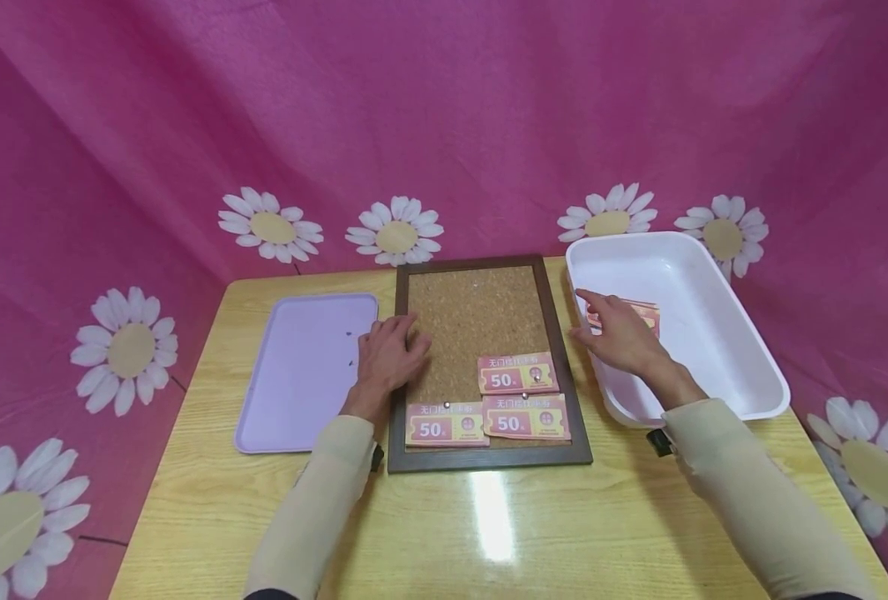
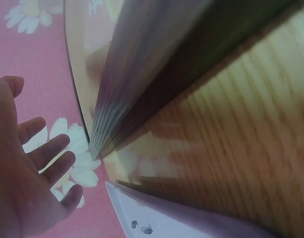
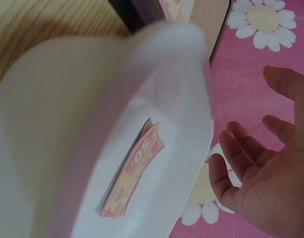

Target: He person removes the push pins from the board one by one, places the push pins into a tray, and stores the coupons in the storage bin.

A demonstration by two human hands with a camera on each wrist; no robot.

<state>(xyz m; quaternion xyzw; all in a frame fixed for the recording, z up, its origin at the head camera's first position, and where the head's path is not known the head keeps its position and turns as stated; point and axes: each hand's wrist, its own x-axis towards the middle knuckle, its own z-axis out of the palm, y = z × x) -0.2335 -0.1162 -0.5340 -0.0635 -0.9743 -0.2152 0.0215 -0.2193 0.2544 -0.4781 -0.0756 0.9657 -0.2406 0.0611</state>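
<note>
My left hand (image 1: pixel 390 357) is over the left frame edge of the cork board (image 1: pixel 474 317), fingers loosely bent and holding nothing. Three pink and yellow coupons marked 50 lie on the board's lower part: one lower left (image 1: pixel 447 425), one lower right (image 1: pixel 526 417), one above it (image 1: pixel 517 373), with small pins on them. Above the left rim of the white bin (image 1: pixel 702 333) hovers my right hand (image 1: pixel 624 337), fingers relaxed and empty. More coupons (image 3: pixel 133 173) lie in the bin, partly hidden by that hand in the head view.
A lilac tray (image 1: pixel 294 375) with a few small dark pins near its right side stands left of the board. The wooden table (image 1: pixel 444 533) extends in front. A pink curtain with white daisies (image 1: pixel 489 167) hangs behind and at both sides.
</note>
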